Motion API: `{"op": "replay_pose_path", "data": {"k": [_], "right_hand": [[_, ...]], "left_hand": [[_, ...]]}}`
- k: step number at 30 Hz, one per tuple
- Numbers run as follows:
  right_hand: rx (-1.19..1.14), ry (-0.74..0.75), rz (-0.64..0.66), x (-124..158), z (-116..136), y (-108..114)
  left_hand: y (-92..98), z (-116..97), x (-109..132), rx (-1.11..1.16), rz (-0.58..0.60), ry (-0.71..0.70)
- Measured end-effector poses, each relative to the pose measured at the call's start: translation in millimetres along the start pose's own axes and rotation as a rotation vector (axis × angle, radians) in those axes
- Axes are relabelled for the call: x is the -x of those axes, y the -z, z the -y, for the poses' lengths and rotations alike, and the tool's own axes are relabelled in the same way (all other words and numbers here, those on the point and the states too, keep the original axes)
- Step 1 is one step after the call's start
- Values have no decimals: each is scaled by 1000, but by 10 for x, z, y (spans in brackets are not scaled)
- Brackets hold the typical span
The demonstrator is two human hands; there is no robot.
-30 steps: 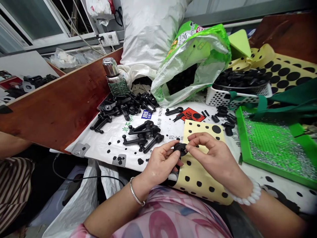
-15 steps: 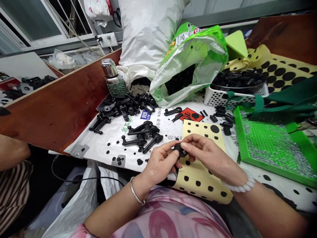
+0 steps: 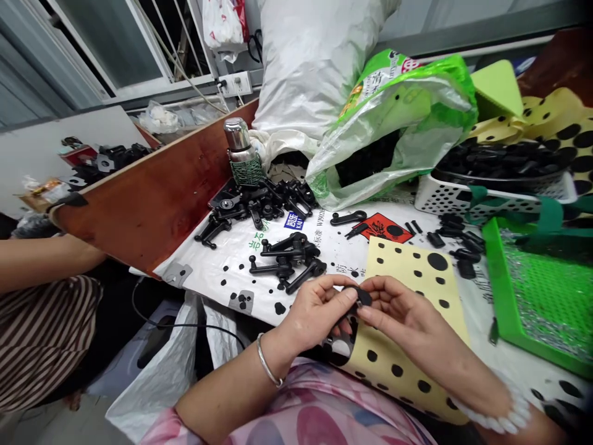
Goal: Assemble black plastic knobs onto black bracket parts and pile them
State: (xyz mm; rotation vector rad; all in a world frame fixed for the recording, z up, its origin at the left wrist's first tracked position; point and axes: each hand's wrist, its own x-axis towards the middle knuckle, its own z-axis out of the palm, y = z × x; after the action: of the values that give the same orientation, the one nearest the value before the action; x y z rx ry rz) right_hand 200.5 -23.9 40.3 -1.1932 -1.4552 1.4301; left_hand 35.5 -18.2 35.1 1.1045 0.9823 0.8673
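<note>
My left hand (image 3: 317, 312) and my right hand (image 3: 401, 315) meet over the near edge of the table. Both pinch a small round black part (image 3: 361, 297) between fingertips and thumbs. Under them lies a yellow backing sheet (image 3: 417, 334) dotted with black stickers. Just beyond my left hand sits a pile of black lever handles (image 3: 290, 259).
More black handles (image 3: 259, 207) lie by a steel flask (image 3: 239, 151). A green-and-white plastic bag (image 3: 393, 123), a white basket of black parts (image 3: 500, 176) and a green tray (image 3: 537, 290) stand to the right. A brown board (image 3: 152, 191) walls the left; another person's arm (image 3: 41, 259) shows there.
The camera view has swung left, so everything sits further right in the picture. My hands have stayed together on the black part, now slightly lower over the yellow sheet.
</note>
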Motion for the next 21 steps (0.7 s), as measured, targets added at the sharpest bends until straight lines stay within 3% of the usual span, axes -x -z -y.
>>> {"op": "replay_pose_path", "data": {"k": [3,6,10,13,17,21], "right_hand": [[-8,2,65,-21,-1,13],[15,0,31,-61,-12,59],[81,-5,-74,-82,-35,106],[168,44,-167,-69,-49,181],[379,115,-276,-32,-85,454],[791,118,-380,-44,-78,878]], "left_hand": [[68,-27,42,-25,-5,-13],[208,-126,71,-157,-135,-134],[429,-219,23,-712,-375,-498],[503,-143,-70,-1168,-427,-664],[492,46,-191,-1551,-475,-711],[509,105,-292,-1666,-538,-637]]}}
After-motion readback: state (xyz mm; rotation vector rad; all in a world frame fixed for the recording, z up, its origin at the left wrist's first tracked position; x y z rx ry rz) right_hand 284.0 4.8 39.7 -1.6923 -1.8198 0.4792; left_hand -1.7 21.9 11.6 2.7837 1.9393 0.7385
